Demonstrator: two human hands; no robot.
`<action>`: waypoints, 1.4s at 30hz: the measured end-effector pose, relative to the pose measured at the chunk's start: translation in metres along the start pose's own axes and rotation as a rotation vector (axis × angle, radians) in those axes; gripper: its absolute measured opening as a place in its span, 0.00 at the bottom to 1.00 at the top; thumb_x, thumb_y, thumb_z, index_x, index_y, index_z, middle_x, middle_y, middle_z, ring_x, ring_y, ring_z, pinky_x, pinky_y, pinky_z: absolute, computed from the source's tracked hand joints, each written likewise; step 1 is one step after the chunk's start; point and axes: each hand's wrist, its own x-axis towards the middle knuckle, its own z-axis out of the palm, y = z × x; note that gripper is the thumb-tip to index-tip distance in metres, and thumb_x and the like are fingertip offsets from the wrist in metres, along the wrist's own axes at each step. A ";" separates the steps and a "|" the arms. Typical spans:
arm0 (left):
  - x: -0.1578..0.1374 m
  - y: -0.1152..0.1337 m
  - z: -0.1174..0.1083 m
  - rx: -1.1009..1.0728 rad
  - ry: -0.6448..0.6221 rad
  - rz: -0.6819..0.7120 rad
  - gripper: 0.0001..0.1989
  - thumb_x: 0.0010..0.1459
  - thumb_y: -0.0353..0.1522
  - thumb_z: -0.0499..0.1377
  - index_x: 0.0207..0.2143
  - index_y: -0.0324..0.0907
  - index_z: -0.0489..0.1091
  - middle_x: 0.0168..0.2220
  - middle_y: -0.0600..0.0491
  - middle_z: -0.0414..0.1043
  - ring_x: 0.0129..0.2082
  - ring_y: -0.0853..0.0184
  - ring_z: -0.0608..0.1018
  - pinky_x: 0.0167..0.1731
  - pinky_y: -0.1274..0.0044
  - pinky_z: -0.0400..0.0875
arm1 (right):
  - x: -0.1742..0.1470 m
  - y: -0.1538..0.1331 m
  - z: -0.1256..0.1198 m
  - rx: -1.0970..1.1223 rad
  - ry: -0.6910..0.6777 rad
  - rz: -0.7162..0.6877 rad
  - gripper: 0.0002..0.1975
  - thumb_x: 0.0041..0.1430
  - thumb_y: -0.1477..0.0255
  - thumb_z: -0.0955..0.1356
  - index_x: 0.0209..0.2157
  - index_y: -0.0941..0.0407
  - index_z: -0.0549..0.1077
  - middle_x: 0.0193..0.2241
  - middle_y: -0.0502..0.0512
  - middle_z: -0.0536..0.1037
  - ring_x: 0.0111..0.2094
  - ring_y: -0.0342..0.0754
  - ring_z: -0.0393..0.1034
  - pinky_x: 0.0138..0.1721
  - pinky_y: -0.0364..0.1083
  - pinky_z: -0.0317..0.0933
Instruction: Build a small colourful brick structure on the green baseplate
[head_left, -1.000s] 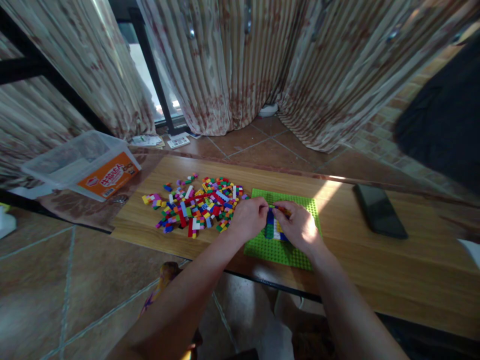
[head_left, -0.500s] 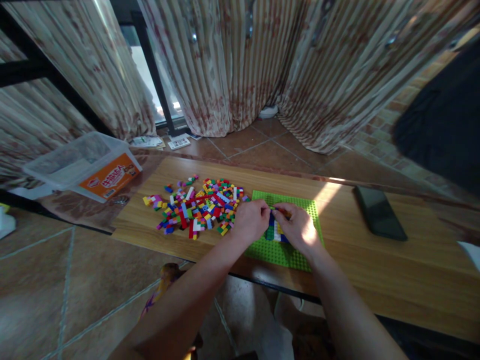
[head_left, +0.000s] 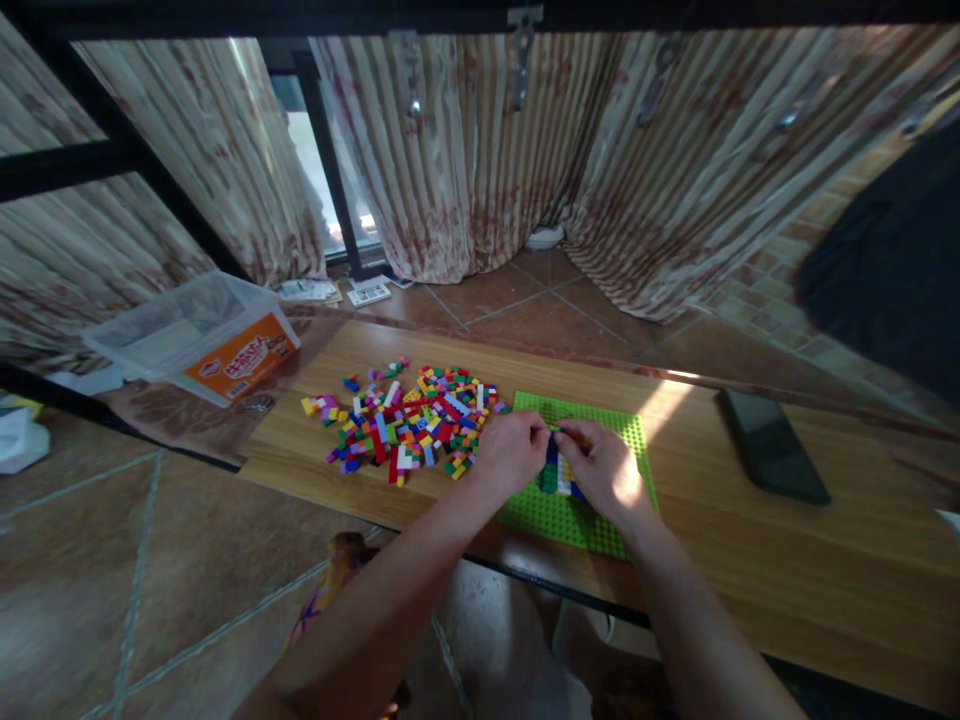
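Observation:
A green studded baseplate (head_left: 577,523) lies on the wooden table, with a small cluster of joined building bricks (head_left: 559,474) in blue, green, white and yellow on its middle. Over the far part of that cluster, my left hand (head_left: 512,450) is closed, fingertips pinched together. My right hand (head_left: 601,462) faces it from the other side, thumb and fingers also pinched at the bricks. Whatever lies between the fingertips is mostly hidden and too small to name. Left of the plate spreads a pile of loose colourful bricks (head_left: 420,420).
A black phone (head_left: 772,445) lies on the table (head_left: 697,520) at the right. Past the table's left end stands a clear plastic box (head_left: 195,325) with an orange label. Striped curtains (head_left: 480,150) hang behind, and a dark shape (head_left: 892,250) fills the upper right.
The whole view has shifted a little, so everything sits slightly lower and further right. Both hands stay pinched over the same bricks.

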 end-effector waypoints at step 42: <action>0.003 -0.008 -0.026 -1.023 -0.184 -0.052 0.05 0.55 0.28 0.58 0.35 0.37 0.71 0.27 0.56 0.72 0.24 0.76 0.70 0.27 0.82 0.65 | -0.012 -0.024 -0.018 0.454 0.075 -0.089 0.11 0.58 0.61 0.69 0.40 0.50 0.78 0.38 0.53 0.79 0.41 0.50 0.73 0.46 0.53 0.67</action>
